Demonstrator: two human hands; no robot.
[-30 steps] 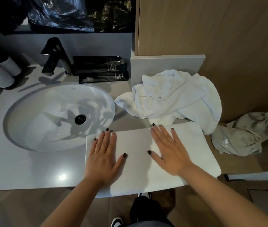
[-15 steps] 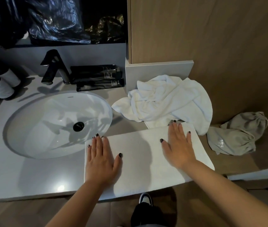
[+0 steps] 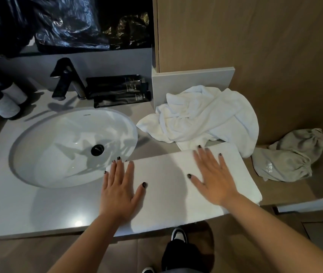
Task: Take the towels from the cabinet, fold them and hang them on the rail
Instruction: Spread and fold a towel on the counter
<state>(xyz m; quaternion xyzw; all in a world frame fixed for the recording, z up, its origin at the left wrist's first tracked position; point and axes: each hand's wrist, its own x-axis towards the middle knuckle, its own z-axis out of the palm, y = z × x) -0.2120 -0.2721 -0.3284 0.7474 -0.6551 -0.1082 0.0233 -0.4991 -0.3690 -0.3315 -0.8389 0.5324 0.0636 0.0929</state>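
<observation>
Currently, your left hand (image 3: 120,191) and right hand (image 3: 214,179) press flat, fingers straight, on one folded towel (image 3: 168,186) overhanging the surface (image 3: 18,209) edge; one crumpled towel (image 3: 206,117) lies behind.

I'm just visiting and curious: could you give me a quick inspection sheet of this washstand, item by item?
Surface: grey counter with an oval sink.
Job's things: folded towel flat at the front edge; crumpled towel behind it.
Clutter: black tap, two bottles, dark tubes, grey cloth bag.
Hands: left hand and right hand both flat on the folded towel.
Cables: nothing seen.
Surroundings: wooden wall, black plastic sheeting, no rail in view.
</observation>
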